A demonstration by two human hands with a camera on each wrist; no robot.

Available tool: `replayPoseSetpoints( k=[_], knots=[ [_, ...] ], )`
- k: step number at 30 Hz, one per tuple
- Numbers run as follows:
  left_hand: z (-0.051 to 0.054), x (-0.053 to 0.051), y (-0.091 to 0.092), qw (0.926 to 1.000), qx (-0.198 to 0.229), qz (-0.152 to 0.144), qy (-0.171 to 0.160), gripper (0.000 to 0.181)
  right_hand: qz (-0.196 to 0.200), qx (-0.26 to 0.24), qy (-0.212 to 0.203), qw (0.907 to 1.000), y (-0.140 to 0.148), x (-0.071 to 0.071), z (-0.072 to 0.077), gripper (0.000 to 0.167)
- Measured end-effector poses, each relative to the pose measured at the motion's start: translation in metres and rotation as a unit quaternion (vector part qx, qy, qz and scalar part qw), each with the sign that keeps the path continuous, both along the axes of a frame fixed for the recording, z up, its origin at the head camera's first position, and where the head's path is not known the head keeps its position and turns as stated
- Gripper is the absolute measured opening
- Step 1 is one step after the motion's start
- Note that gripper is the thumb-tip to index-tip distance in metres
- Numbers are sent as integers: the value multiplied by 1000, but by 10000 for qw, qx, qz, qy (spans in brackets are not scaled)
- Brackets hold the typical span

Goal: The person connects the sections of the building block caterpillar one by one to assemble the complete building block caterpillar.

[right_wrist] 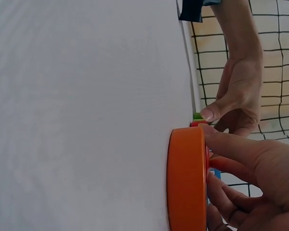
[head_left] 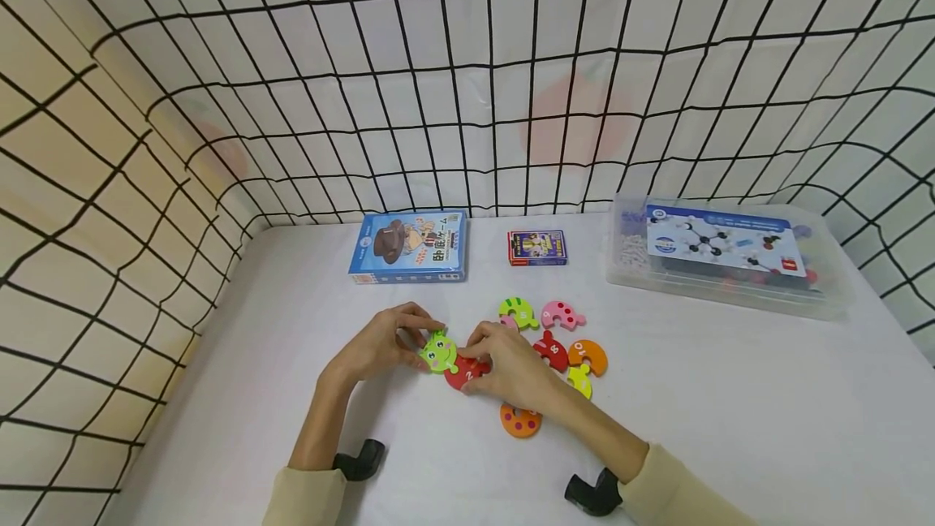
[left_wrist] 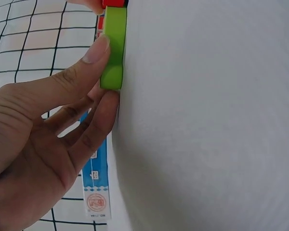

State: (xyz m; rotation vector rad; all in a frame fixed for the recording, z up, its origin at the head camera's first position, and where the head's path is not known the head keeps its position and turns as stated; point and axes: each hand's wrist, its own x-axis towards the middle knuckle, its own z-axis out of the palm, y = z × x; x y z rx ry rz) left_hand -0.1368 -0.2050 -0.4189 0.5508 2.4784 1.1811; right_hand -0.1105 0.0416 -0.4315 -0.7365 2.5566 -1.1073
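Note:
A green caterpillar-head puzzle piece (head_left: 440,353) with a smiling face lies flat on the white table. My left hand (head_left: 383,343) holds it by its edge, thumb on the near side. Against its right side sits a red numbered puzzle piece (head_left: 458,377), which my right hand (head_left: 511,360) pinches between thumb and fingers. Whether the two pieces are fully interlocked I cannot tell. In the left wrist view the green piece (left_wrist: 114,53) shows edge-on beside my thumb. An orange spotted piece (right_wrist: 187,178) stands large before the right hand in the right wrist view.
Right of the hands lie more curved pieces: green striped (head_left: 520,311), pink spotted (head_left: 559,314), red (head_left: 555,353), orange (head_left: 592,357) and yellow (head_left: 580,382). Behind are a blue box (head_left: 409,246), a small card box (head_left: 537,247) and a clear plastic case (head_left: 730,254). Black wire mesh (head_left: 467,67) surrounds the table.

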Motion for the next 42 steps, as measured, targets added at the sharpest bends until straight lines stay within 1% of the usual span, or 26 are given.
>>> replayPoseSetpoints(
  k=[3,7,11,14,17,21,24,29,33,38,42],
  knots=[
    [0,0,0,10000,22,0,-23,51,-18,7,25,10000,-1,1,1,48],
    [0,0,0,10000,29,-1,-27,51,59,158,140,9998,-2,1,2,48],
    [0,0,0,10000,9,-11,39,50,142,374,386,9985,-1,2,4,49],
    [-1,-1,0,10000,13,-13,64,50,112,373,559,9977,-1,2,2,49],
    [0,-1,1,10000,11,-6,66,50,72,245,598,9979,-1,2,-1,48],
    [0,0,1,10000,19,11,50,50,73,101,519,9986,-2,2,-3,47],
    [0,0,1,10000,45,21,39,50,93,130,522,9985,-4,3,-1,47],
    [0,0,1,10000,43,48,59,50,182,321,615,9974,-8,3,4,46],
    [0,0,0,10000,31,71,59,50,180,289,466,9983,-7,0,2,47],
    [-1,0,0,10000,45,66,38,51,146,-153,61,9998,-4,-6,-3,45],
    [0,0,0,10000,14,93,4,51,175,-410,-158,9989,-2,-9,-4,43]
  ],
)
